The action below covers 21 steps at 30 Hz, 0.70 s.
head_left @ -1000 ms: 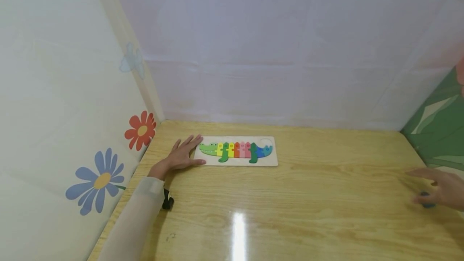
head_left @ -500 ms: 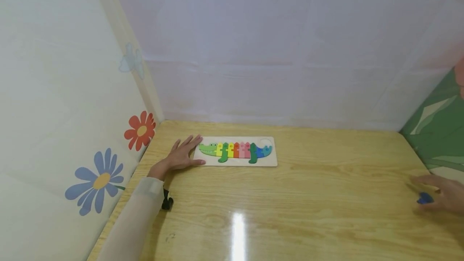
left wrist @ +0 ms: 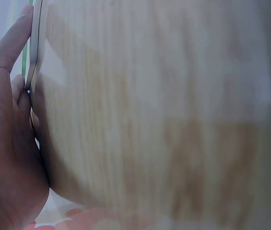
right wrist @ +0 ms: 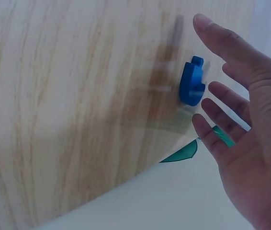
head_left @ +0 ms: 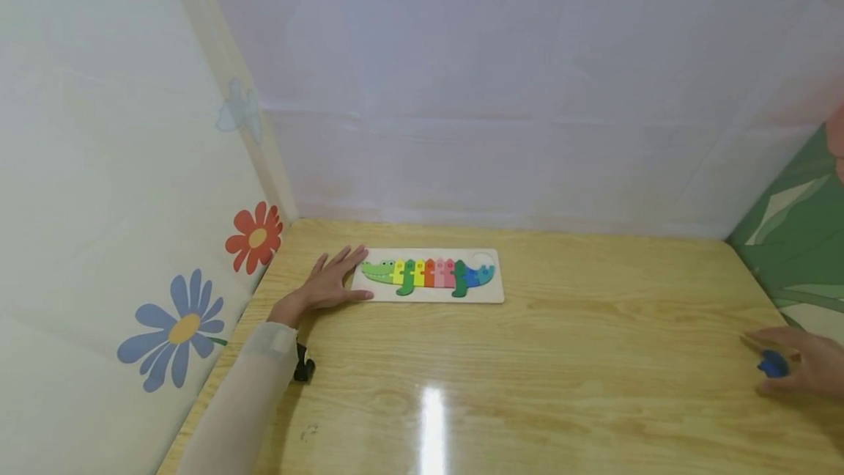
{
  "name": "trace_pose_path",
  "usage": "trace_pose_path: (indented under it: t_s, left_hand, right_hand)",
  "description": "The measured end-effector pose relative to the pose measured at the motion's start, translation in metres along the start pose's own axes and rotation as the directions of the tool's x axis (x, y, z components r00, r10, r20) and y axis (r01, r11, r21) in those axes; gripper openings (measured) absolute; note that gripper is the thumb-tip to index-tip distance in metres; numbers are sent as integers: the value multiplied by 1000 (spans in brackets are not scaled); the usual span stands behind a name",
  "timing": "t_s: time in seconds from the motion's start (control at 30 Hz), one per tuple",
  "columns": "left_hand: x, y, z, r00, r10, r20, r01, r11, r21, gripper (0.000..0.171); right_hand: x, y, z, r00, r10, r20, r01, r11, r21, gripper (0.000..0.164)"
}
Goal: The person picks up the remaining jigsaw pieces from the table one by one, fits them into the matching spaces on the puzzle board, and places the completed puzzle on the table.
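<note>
In the head view, a wooden crocodile puzzle board (head_left: pixel 389 297) lies on the table with colourful pieces set in it. A pale curved outline shows at its upper right corner. My left hand (head_left: pixel 327 286) rests at the board's left end, fingers spread, with the fingertips and thumb on its edge. The left wrist view shows that hand (left wrist: pixel 8 139) beside the board's rim. Far to the right, my right hand (head_left: pixel 809 362) is spread around a small blue puzzle piece (head_left: pixel 773 364). The right wrist view shows the blue piece between thumb and fingers, apparently untouched.
The wooden table (head_left: pixel 580 372) reaches a white cloth wall (head_left: pixel 501 130) at the back. Flower-printed sheeting (head_left: pixel 119 211) stands on the left, green-printed sheeting (head_left: pixel 801 233) on the right. A small black object (head_left: pixel 305 363) is by my left wrist.
My right hand has shifted slightly to the right and down in the head view, and more of the blue puzzle piece shows. The left hand and the board stay put.
</note>
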<state>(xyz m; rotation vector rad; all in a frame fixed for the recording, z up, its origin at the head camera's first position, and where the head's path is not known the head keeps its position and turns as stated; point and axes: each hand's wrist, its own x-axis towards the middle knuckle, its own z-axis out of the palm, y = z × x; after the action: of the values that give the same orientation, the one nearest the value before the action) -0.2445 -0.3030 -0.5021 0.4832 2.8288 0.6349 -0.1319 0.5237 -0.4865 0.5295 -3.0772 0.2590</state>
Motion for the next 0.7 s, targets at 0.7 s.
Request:
trace_pose_path:
  t_s: [0.7]
  left_hand:
    - [1, 1, 0, 1000, 9, -20, -9, 1000, 7, 104]
  right_hand:
    - [-3, 14, 7, 996, -52, -66, 51, 999, -20, 79]
